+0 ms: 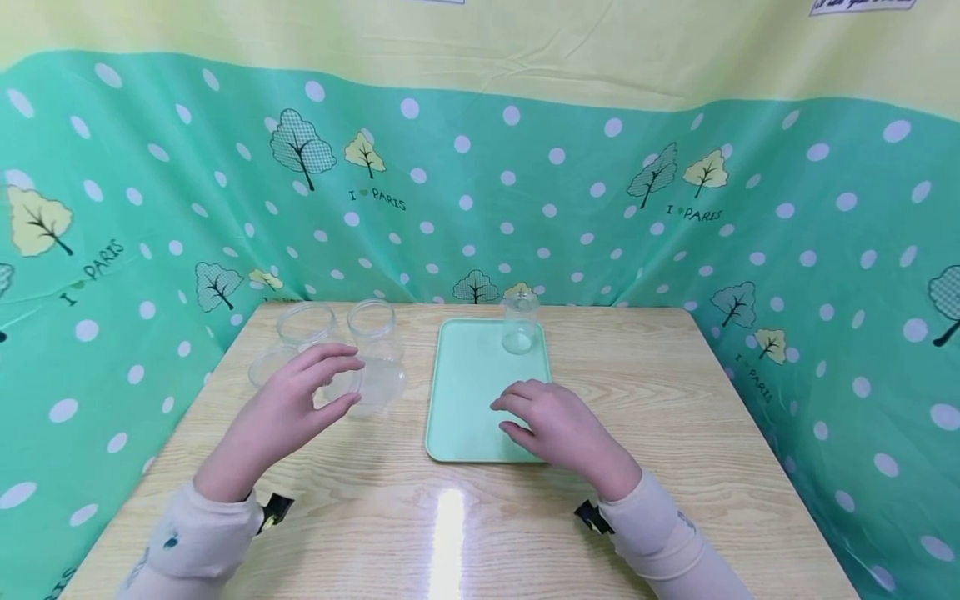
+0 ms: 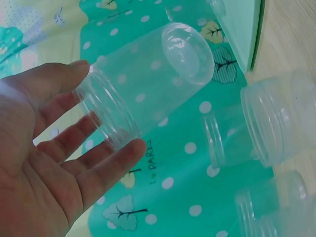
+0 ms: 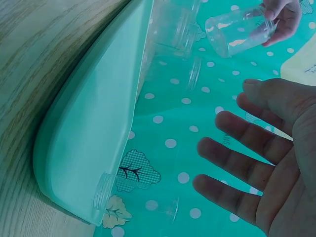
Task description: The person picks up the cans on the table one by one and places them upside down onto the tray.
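My left hand pinches a clear plastic jar by its threaded rim, with thumb on one side and fingers on the other. In the left wrist view the jar's rounded base points away from the palm. My right hand hovers over the right side of a pale green tray; its fingers are loosely bent and apart, with nothing between them. Another clear jar stands at the tray's back right corner. In the right wrist view, that jar's threaded end is the one by the tray.
Several more clear jars stand on the left of the wooden table, among them a wide jar and a narrower jar at the back. A green dotted cloth hangs behind the table and along both sides.
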A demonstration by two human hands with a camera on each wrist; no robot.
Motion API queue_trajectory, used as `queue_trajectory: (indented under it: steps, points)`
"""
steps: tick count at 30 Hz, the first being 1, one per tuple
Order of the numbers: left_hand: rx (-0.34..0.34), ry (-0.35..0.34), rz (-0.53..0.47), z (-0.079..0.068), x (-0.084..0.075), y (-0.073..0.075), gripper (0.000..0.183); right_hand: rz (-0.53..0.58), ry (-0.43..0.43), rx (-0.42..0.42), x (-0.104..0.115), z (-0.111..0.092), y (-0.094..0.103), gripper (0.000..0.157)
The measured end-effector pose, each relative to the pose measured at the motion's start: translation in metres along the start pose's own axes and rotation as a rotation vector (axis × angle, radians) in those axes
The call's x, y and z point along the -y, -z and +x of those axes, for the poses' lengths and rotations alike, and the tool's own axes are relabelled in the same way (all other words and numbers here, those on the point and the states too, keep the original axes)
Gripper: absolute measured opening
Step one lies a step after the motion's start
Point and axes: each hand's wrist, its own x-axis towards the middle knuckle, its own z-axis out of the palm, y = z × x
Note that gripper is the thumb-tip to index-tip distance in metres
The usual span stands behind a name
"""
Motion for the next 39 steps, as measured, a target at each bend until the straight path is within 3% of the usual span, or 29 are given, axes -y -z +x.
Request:
queue_trajectory:
  steps: [8,21,34,39]
  points:
    - [-0.021,0.062,-0.086,0.006,-0.003,-0.012,0.044,0.012,0.007,-0.054,-0.001,0.001,0.005,0.026]
    - [-0.096,0.098,-0.204,0.012,-0.014,-0.025,0.045,0.038,-0.001,-0.174,-0.005,0.001,0.009,0.028]
    - [-0.163,0.012,-0.224,0.017,-0.017,-0.038,0.045,0.070,-0.029,-0.214,-0.007,0.001,0.012,0.033]
    - [-0.160,0.012,-0.249,0.018,-0.020,-0.043,0.044,0.111,-0.060,-0.250,-0.009,0.000,0.011,0.035]
